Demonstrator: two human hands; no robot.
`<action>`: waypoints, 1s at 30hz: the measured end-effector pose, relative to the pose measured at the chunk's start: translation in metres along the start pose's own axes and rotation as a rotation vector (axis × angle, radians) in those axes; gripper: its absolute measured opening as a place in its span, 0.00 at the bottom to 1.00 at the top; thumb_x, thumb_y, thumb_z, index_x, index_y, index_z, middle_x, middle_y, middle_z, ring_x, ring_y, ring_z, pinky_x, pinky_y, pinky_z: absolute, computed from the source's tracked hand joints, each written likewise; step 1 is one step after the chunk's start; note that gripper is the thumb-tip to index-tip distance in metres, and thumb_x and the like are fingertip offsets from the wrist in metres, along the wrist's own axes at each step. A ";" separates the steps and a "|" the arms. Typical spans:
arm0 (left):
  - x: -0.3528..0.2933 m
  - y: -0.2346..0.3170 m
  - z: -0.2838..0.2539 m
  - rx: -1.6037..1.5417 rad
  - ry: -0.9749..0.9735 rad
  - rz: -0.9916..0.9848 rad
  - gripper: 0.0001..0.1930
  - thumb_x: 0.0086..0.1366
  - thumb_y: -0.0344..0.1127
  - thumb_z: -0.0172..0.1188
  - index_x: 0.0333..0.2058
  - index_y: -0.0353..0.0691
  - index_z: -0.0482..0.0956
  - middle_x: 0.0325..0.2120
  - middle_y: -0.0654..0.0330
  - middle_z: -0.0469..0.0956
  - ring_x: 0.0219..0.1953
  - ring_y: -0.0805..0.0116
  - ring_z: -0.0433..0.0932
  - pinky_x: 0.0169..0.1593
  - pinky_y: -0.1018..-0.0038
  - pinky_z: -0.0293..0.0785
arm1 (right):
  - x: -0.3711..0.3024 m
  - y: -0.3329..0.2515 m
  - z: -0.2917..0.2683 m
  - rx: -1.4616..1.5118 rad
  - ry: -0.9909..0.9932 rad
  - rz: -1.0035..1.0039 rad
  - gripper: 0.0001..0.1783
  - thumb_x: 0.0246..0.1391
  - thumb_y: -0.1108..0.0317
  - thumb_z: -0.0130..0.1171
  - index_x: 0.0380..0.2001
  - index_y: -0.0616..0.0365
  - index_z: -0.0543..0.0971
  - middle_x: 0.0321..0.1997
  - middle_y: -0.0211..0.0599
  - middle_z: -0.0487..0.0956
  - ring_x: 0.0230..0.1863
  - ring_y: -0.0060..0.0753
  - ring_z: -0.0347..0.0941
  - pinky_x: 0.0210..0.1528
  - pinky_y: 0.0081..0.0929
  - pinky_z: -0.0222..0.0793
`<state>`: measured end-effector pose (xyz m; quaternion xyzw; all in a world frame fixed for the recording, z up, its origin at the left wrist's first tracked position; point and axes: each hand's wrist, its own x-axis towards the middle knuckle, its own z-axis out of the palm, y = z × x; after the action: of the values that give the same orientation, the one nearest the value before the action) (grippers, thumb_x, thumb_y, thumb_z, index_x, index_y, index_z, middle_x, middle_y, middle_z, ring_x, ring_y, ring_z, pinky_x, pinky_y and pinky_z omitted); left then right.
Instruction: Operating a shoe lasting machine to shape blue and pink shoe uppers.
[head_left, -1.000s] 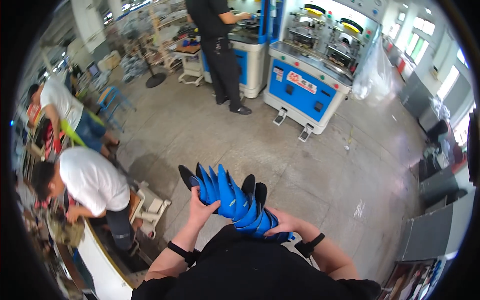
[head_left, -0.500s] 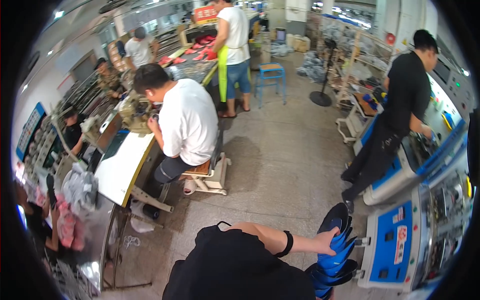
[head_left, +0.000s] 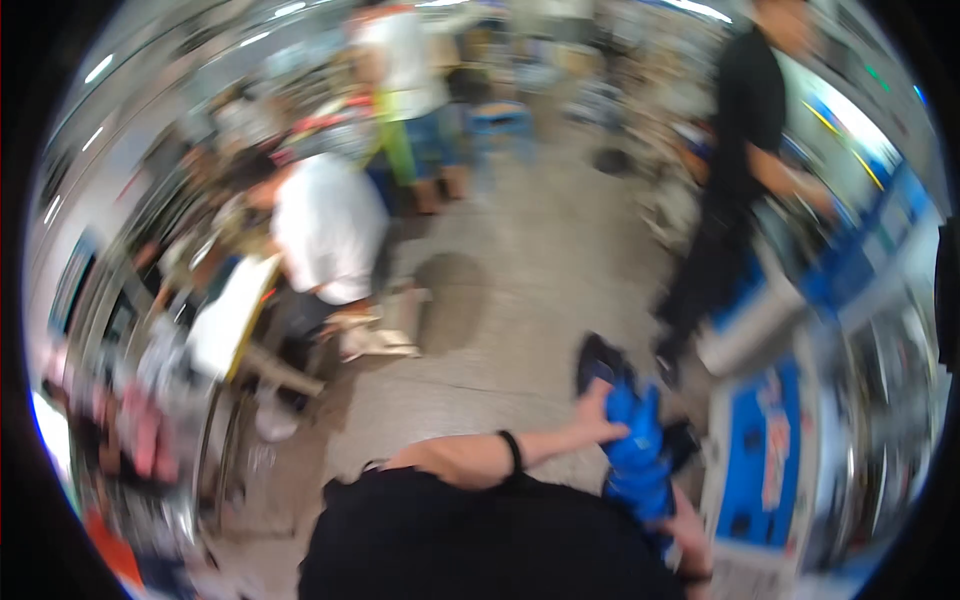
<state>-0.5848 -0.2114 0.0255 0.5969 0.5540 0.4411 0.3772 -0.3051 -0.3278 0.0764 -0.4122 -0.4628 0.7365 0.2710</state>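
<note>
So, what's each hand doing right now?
Left hand: holding the blue stack's far end.
Right hand: touching its near end, grip too blurred to tell.

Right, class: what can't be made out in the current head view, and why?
All in the head view:
Blue stack: motion blur smears the edges, so its pieces can't be counted.
Left hand: the stack hides some fingers.
Right hand: blur hides how its fingers meet the stack.
Co-worker in black: the top edge cuts off the head's top.

bright fisheye view, ceiling lights [head_left: 98,68] streaked at upper left, white tabletop [head_left: 226,328] glaring, soft shadow on the floor [head_left: 530,310], background smeared, probably by motion, blue stack [head_left: 637,445] soft-edged, edges bowed, corners black
</note>
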 end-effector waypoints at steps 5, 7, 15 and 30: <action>-0.004 0.062 0.105 -0.291 -0.312 -0.042 0.41 0.45 0.27 0.71 0.57 0.35 0.58 0.48 0.49 0.71 0.49 0.58 0.75 0.54 0.63 0.73 | -0.093 0.010 -0.088 -0.353 0.263 -0.004 0.55 0.34 0.57 0.74 0.67 0.58 0.60 0.62 0.48 0.70 0.62 0.41 0.66 0.65 0.35 0.59; -0.005 0.095 0.151 -0.349 -0.397 -0.240 0.38 0.47 0.28 0.72 0.54 0.36 0.58 0.48 0.51 0.71 0.48 0.61 0.75 0.54 0.63 0.73 | -0.137 0.009 -0.111 -0.390 0.376 0.029 0.57 0.33 0.55 0.75 0.67 0.59 0.59 0.63 0.50 0.69 0.64 0.44 0.65 0.67 0.34 0.57; 0.056 0.182 0.354 -0.272 -0.540 0.051 0.41 0.47 0.34 0.75 0.55 0.33 0.59 0.49 0.47 0.72 0.48 0.55 0.76 0.53 0.63 0.73 | -0.259 -0.047 -0.232 -0.487 0.840 0.160 0.55 0.31 0.49 0.77 0.62 0.60 0.64 0.56 0.53 0.74 0.60 0.46 0.68 0.62 0.32 0.61; 0.172 0.175 0.629 -0.219 -1.201 0.039 0.31 0.59 0.36 0.67 0.59 0.45 0.64 0.38 0.55 0.80 0.35 0.70 0.78 0.27 0.74 0.76 | -0.257 -0.030 -0.406 -0.834 1.519 0.865 0.39 0.41 0.70 0.57 0.62 0.58 0.66 0.64 0.54 0.66 0.65 0.55 0.61 0.66 0.41 0.58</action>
<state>0.0663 -0.0341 0.0035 0.7090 0.1848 0.0887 0.6748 0.1758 -0.3298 0.1006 -0.9760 -0.1968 0.0865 0.0355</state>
